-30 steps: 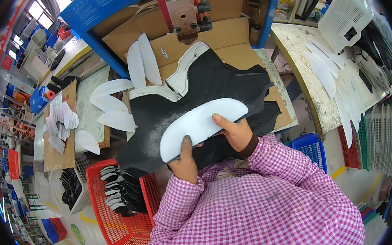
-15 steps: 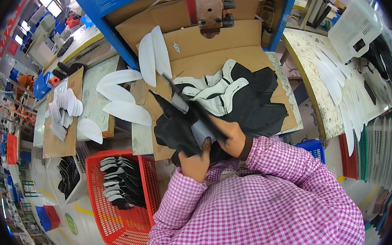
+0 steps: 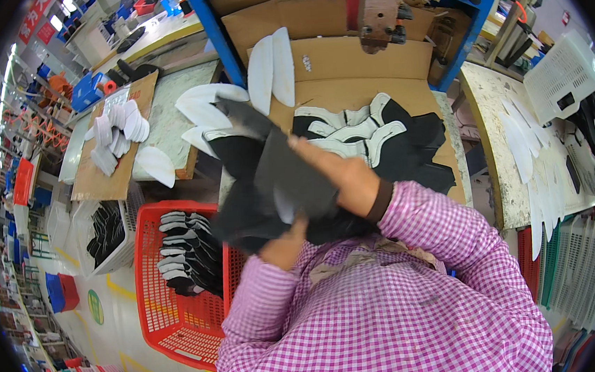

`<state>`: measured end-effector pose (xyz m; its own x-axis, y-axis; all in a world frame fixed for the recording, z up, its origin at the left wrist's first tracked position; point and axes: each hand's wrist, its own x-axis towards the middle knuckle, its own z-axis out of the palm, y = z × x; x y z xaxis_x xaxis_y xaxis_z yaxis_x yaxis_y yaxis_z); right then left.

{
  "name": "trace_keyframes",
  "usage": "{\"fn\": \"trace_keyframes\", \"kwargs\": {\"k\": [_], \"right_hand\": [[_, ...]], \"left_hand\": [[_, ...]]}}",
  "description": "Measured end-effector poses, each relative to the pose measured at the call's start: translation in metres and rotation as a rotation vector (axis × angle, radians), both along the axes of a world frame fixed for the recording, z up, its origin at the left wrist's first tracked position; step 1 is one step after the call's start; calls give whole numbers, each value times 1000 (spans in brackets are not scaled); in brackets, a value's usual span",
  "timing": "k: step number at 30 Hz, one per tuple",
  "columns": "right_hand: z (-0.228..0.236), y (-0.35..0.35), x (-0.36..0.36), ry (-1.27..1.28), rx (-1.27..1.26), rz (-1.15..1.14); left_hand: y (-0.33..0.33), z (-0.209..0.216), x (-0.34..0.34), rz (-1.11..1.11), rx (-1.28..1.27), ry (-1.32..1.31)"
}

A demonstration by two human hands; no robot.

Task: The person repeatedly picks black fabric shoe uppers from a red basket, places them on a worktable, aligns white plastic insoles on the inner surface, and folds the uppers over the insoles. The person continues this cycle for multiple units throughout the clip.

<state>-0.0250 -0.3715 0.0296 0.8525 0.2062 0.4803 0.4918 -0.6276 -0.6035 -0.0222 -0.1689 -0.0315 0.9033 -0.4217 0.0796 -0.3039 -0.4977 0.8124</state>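
Note:
In front of my body I hold a floppy black shoe upper (image 3: 290, 176), part of it blurred by motion. My left hand (image 3: 285, 248) grips its lower edge, thumb on top, with the other fingers hidden under the material. My right hand (image 3: 349, 182) is closed on its right side, fingers stretched along the upper part. A small pale patch shows on the upper near my left thumb. Just beyond my right hand, a pile of black shoe uppers with white linings (image 3: 370, 135) lies on brown cardboard (image 3: 350, 59).
A blue-framed machine with a metal head (image 3: 376, 15) stands over the cardboard. White half-moon pieces (image 3: 271, 72) lie to the left and on the right table (image 3: 490, 143). A red basket (image 3: 184, 342) holding stacked uppers is at lower left. White baskets (image 3: 561, 71) stand at right.
My hands have turned and spread the upper, so a broad dark face now shows. My right hand has moved up along it. The whole view has shifted, with the surroundings now further right.

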Motion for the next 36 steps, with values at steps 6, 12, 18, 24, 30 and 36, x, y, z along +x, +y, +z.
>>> {"fn": "trace_keyframes", "kwargs": {"k": [6,12,18,24,30,36], "right_hand": [[33,7,16,-276,-24,77],[30,105,10,-625,-488,217],[16,126,7,-417,-550,342],[16,71,14,-274,-550,284],[23,24,3,-140,-552,186],[10,-52,13,-2,-508,-35]], "left_hand": [[132,62,8,435,-365,129],[182,75,-46,444,-1305,316],[274,65,-76,1009,-1102,34],[364,-27,-96,1330,-14,-262],[353,-215,-77,1193,462,129],[346,-259,-68,1061,-669,673]]}}
